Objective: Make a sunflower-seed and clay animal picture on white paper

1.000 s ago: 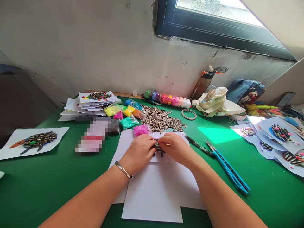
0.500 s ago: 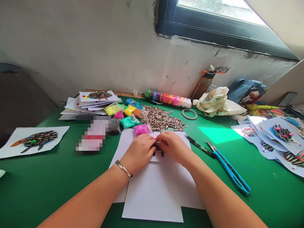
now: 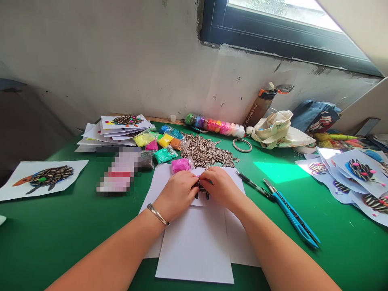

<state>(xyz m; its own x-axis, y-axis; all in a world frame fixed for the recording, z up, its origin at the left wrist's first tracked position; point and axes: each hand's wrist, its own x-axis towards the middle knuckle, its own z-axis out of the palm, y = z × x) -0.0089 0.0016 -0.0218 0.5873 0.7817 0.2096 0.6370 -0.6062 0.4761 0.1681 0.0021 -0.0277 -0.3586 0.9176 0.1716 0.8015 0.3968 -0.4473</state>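
Observation:
My left hand (image 3: 181,187) and my right hand (image 3: 222,186) meet over white paper (image 3: 195,246) on the green table. The fingers of both are bent and pressed close together around a small dark figure (image 3: 202,188), which they mostly cover. Two short black pieces stick out of its near side, like legs. Whatever is between the fingertips is too small and hidden to name. Just beyond the hands lies a bag of pink clay (image 3: 181,165), and past it a loose pile of striped sunflower seeds (image 3: 209,151).
To the right lie a black pen (image 3: 254,186) and a blue utility knife (image 3: 294,218) with its blade out. Bags of coloured clay (image 3: 165,154) sit left of the seeds. Seed pictures (image 3: 51,178) lie at both sides. A tape roll (image 3: 242,145) and bottle (image 3: 260,105) stand behind.
Almost nothing differs. Both hands stay over the dark figure, with only a very slight shift of the right hand and fingers.

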